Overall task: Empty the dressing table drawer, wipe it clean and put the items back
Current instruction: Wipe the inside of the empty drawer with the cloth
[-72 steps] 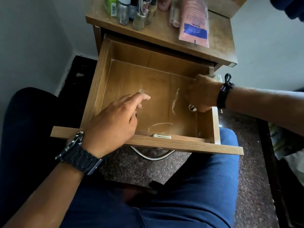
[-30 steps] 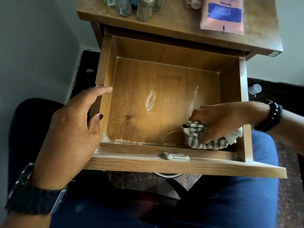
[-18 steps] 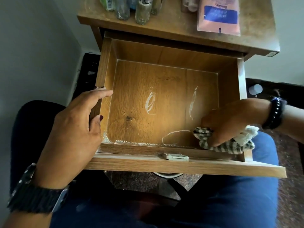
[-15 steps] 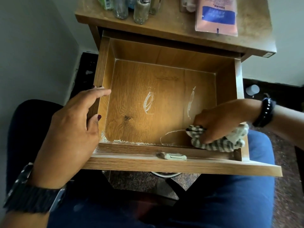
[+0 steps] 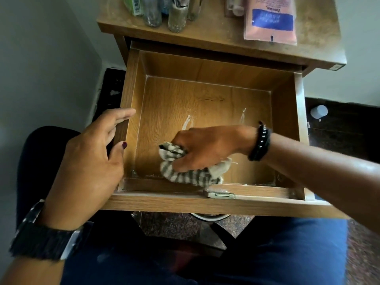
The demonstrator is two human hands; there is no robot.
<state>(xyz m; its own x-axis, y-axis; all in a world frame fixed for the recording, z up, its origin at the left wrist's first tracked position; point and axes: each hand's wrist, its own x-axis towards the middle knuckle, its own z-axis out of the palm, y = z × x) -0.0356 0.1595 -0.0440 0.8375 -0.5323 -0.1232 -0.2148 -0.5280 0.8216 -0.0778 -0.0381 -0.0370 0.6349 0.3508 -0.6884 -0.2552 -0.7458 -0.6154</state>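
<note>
My right hand (image 5: 207, 150) is curled round a bunched striped cloth (image 5: 188, 174) and presses it onto the floor of the open drawer (image 5: 205, 66), near the front wall and a little left of the middle, with a black beaded bracelet (image 5: 260, 141) on that wrist. My left hand (image 5: 90, 161), fingers straight and slightly spread, rests against the drawer's left wall with the thumb hooked over its rim, a dark watch (image 5: 45, 237) on the wrist. White smears (image 5: 187, 125) mark the drawer floor just beyond the cloth, and up on the dressing table top (image 5: 211, 36) stand small bottles (image 5: 164, 11) and a pink pouch (image 5: 271, 19) with a blue label.
</note>
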